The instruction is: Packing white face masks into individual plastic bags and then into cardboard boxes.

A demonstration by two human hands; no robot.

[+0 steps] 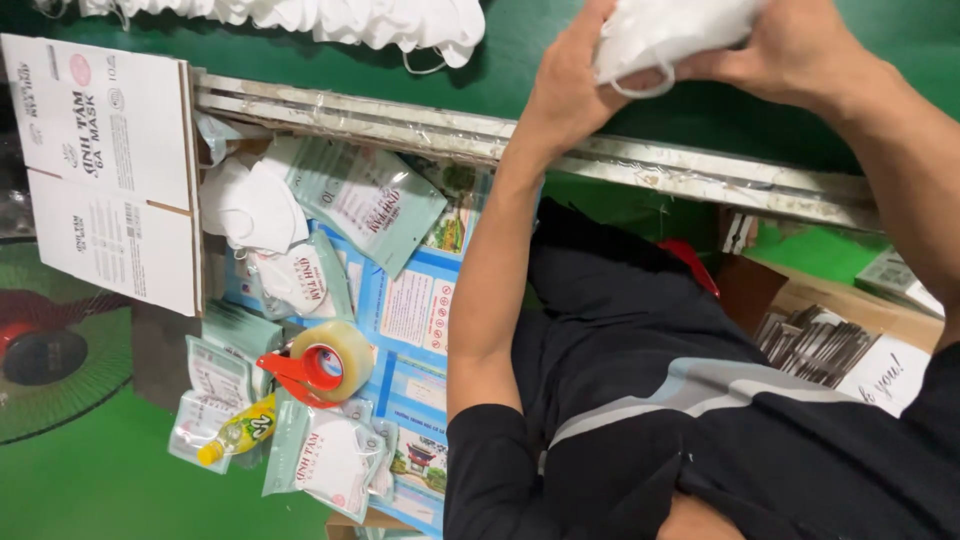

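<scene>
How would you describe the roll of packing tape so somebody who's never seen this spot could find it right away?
Start at the big flat white carton lying at the left. Just below and to its right, a heap of bagged white masks lies on blue printed sheets. The tape roll sits in that heap: the only round thing there, clear yellowish, on a red dispenser, beside a small yellow bottle.

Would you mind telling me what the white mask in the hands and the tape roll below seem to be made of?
The white mask, gripped by the left hand and right hand, looks like soft matte nonwoven fabric: it creases and has a thin ear loop. The tape roll looks like glossy clear plastic film, yellowish where layered, on a red plastic dispenser.
</scene>
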